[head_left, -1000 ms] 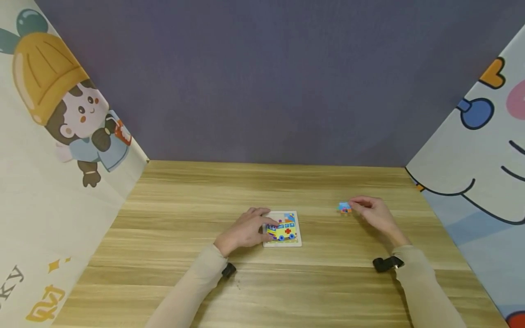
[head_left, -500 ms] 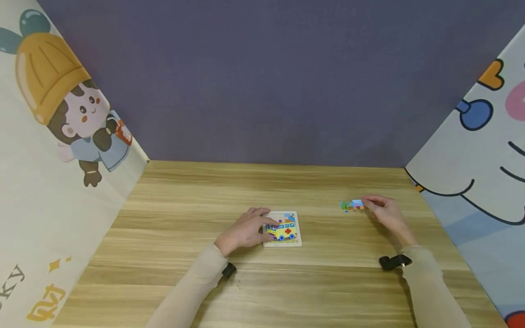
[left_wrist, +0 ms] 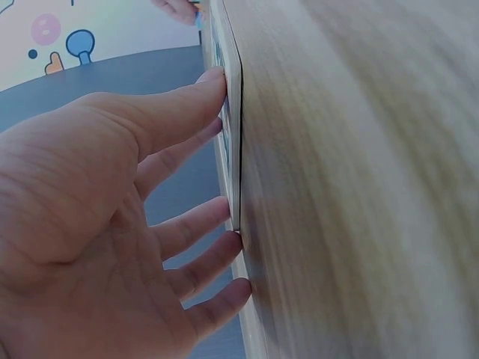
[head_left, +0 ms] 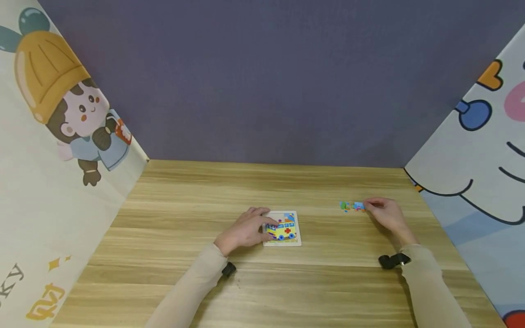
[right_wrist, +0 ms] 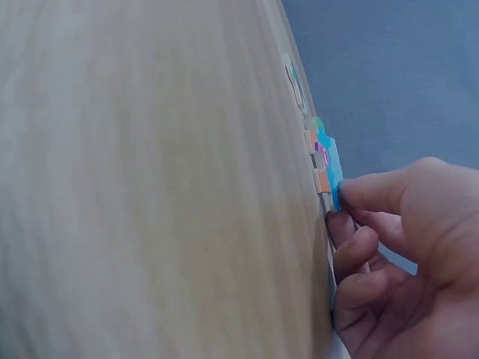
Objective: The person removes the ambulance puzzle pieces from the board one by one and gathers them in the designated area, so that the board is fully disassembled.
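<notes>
A small jigsaw puzzle board (head_left: 299,234) with a light frame and a yellow ambulance picture lies on the table. My left hand (head_left: 246,228) rests over its left side, thumb and fingertips touching it; part of the picture is hidden below. In the left wrist view, the thumb (left_wrist: 176,112) lies on the board's face and the fingers are spread. Further right, my right hand (head_left: 385,214) pinches a blue-and-orange puzzle piece (head_left: 358,206) between thumb and fingertips, low over the table. Just left of that piece lies a green puzzle piece (head_left: 343,206).
Both lie on a wood-grain table (head_left: 311,282). Behind it stands a dark grey-blue panel (head_left: 262,82). Cartoon-printed side walls, left wall (head_left: 33,191) and right wall (head_left: 471,218), flank the table.
My right hand has moved right with its puzzle piece, and the green piece has come into sight. Lately the held piece has dipped slightly towards the table. My left hand stays put.
</notes>
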The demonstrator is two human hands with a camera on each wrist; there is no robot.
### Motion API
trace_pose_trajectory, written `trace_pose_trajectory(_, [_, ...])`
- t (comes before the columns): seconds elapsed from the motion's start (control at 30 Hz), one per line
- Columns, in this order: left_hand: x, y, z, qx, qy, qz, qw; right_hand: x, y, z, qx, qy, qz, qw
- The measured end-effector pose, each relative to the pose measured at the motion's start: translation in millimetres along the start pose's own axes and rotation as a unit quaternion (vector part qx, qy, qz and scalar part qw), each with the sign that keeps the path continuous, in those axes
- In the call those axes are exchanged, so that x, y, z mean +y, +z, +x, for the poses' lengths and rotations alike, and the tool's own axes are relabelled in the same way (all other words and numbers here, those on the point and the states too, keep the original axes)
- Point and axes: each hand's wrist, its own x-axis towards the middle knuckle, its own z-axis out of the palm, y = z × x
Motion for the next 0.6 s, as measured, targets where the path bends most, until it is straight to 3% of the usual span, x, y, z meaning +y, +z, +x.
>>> trace_pose_trajectory(0.23, [0.6,-1.0,-1.4,0.000,0.000,-0.001,1.0000,0.1,1.4,2.3,0.006,-0.003,-0.032,0.9995])
trace_pose_trajectory(0.6, [0.2,-0.6,-1.1,0.005,0.005,-0.002,1.0000,1.6,1.5,1.9,0.014,-0.004,-0.029,0.9995])
